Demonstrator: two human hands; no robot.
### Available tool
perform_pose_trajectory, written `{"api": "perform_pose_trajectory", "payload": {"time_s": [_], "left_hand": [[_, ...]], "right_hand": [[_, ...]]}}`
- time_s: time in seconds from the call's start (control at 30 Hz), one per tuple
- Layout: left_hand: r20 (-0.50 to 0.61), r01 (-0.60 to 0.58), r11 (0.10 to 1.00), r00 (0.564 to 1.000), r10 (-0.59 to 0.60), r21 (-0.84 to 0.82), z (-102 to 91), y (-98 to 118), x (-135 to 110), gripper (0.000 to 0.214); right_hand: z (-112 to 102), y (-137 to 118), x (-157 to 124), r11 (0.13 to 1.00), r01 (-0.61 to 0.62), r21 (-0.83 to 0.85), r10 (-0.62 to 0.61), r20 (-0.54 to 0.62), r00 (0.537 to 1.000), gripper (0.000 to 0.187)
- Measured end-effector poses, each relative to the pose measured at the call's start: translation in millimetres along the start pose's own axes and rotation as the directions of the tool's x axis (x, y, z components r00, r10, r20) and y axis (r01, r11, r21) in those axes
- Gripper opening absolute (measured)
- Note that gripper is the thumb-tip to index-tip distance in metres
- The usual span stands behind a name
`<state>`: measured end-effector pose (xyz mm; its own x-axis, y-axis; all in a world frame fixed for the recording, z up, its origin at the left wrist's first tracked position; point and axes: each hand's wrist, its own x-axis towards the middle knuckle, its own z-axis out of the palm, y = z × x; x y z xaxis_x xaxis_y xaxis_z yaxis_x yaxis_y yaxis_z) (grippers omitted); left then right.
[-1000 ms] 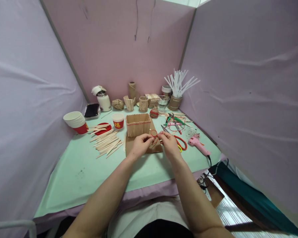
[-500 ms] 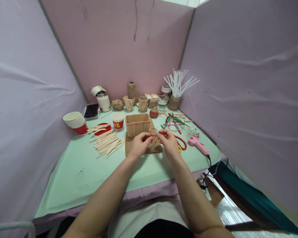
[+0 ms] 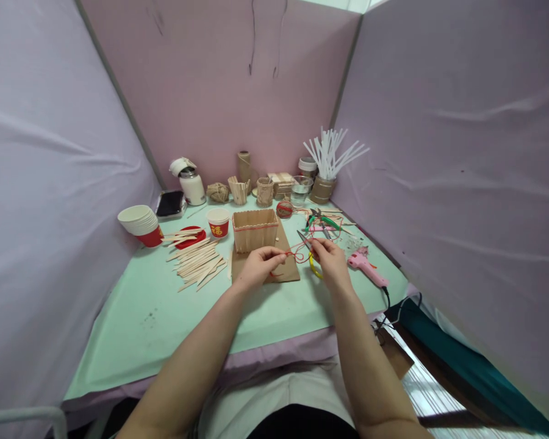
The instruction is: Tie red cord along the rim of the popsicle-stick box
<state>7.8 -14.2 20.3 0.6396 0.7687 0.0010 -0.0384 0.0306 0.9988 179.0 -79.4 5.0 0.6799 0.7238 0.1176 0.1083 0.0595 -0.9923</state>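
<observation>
My left hand (image 3: 256, 267) and my right hand (image 3: 330, 261) each pinch an end of a thin red string (image 3: 297, 252) that runs between them over a brown cardboard sheet (image 3: 287, 272). Just behind my left hand stands an open box made of wooden craft sticks (image 3: 255, 229), with a red line round its upper rim. Scissors with red and yellow handles (image 3: 312, 256) lie under my right hand, partly hidden by it.
Loose craft sticks (image 3: 196, 261) lie to the left, beside red paper cups (image 3: 139, 225) and a single cup (image 3: 218, 222). A pink glue gun (image 3: 365, 264), pliers (image 3: 322, 219) and a red string ball (image 3: 283, 209) sit on the right. Jars, twine and white straws (image 3: 329, 152) line the back wall.
My right hand has moved right, away from the left, and the string loop between them has been drawn out into a tighter line. The left hand has stayed in place.
</observation>
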Motion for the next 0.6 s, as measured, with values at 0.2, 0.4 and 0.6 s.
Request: {"api": "perform_pose_trajectory", "payload": {"time_s": [0.2, 0.4, 0.6], "left_hand": [[0.171, 0.169, 0.961, 0.976, -0.133, -0.220, -0.6, 0, 0, 0.034], [0.249, 0.246, 0.901, 0.955, -0.162, -0.357, -4.0, 5, 0, 0.030], [0.292, 0.265, 0.904, 0.942, -0.167, -0.335, -4.7, 4, 0, 0.030]], "right_hand": [[-26, -3, -1, 0.828, 0.231, -0.510, -0.101, 0.269, 0.958, 0.015], [-14, -40, -25, 0.850, 0.446, -0.282, -0.263, 0.505, 0.822, 0.035], [10, -41, -32, 0.925, 0.326, -0.194, -0.211, 0.452, 0.867, 0.021]]}}
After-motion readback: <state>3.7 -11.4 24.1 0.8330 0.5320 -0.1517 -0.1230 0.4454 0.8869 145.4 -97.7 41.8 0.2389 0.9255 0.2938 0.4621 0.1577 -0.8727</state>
